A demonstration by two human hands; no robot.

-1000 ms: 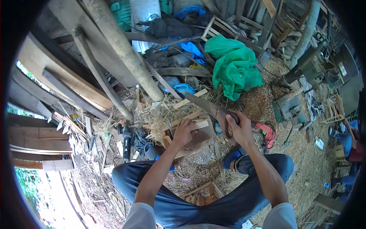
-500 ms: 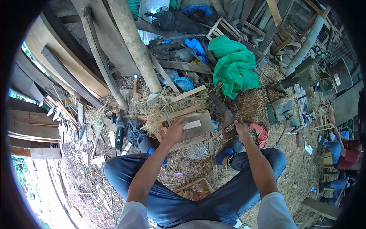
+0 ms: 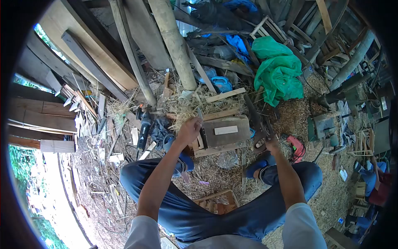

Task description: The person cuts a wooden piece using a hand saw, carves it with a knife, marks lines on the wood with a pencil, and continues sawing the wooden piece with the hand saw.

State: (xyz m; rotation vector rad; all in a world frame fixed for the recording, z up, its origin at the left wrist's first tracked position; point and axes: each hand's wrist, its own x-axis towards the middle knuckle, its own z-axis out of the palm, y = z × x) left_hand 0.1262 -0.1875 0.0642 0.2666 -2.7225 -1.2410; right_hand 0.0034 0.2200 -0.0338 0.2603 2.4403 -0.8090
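My left hand (image 3: 190,129) has its fingers curled at a narrow bladed tool (image 3: 203,136) by the left end of a wooden block (image 3: 230,139). On top of this block lies a small pale wood piece (image 3: 226,130), untouched by either hand. A hand saw (image 3: 253,114) rests to the right of the block, its blade pointing away from me. Beside the saw's handle is my right hand (image 3: 272,145), fingers closed at a dark, slim item that I cannot make out clearly.
A red power tool (image 3: 297,147) lies at the right and a black grinder (image 3: 144,129) at the left. Beyond the block are a wood strip (image 3: 226,95), a bamboo post (image 3: 174,45) and a green sheet (image 3: 280,72). A person in red (image 3: 380,189) is at the far right.
The saw has gone from my right hand's raised hold to lying beside the block. My left hand has let go of the pale piece and moved left to the bladed tool.
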